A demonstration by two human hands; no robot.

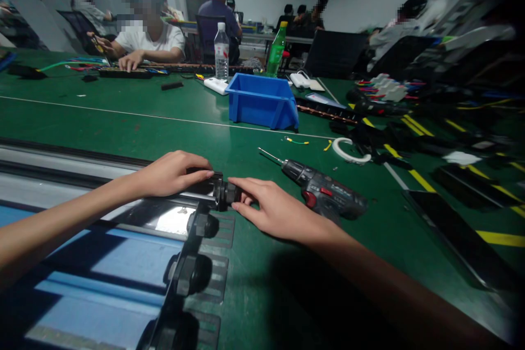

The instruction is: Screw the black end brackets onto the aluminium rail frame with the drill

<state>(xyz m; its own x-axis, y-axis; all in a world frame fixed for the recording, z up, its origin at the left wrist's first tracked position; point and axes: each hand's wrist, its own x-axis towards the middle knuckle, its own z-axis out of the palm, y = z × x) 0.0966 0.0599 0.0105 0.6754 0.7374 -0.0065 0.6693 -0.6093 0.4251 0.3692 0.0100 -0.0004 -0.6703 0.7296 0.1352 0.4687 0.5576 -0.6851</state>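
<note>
Black hexagonal fittings (pixel 204 225) look mounted; right hand (pixel 273 209) pinches a black cylindrical fitting (pixel 229 193), tightness unclear; left hand (pixel 174 175), grip unclear.

I have hold of a black cable gland (pixel 229 193), lying level at the far right corner of a flat metal housing (pixel 135 254). The housing, with silver rails and pale blue faces, reaches away to my left; more black glands (pixel 189 276) line its dark right edge.
</note>
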